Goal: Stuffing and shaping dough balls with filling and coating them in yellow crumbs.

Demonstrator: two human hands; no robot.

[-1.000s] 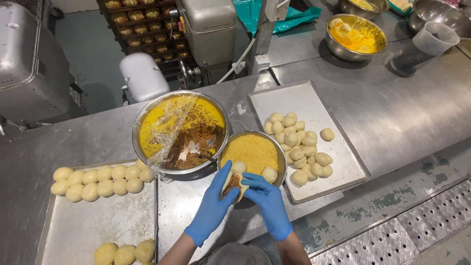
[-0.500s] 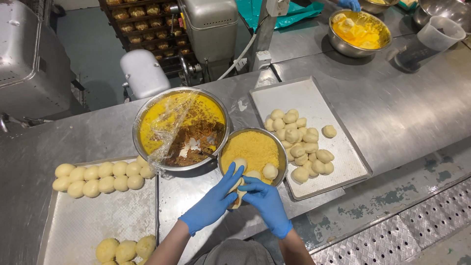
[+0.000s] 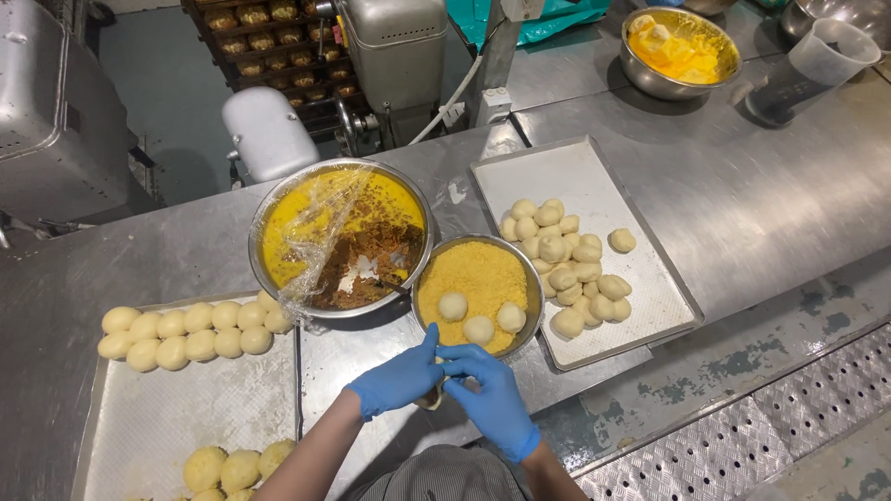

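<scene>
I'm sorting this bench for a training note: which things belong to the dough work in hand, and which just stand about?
In use: left hand and right hand pinching a dough piece; crumb bowl; filling bowl; both dough trays.

Standing about: far yellow bowl; plastic jug; grey machine.

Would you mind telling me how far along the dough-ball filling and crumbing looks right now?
Done: a pile of shaped pieces on the right tray. In hand: left hand and right hand pinch one dough piece; three balls sit in the crumb bowl. Left: rows of plain balls on the left tray.
</scene>
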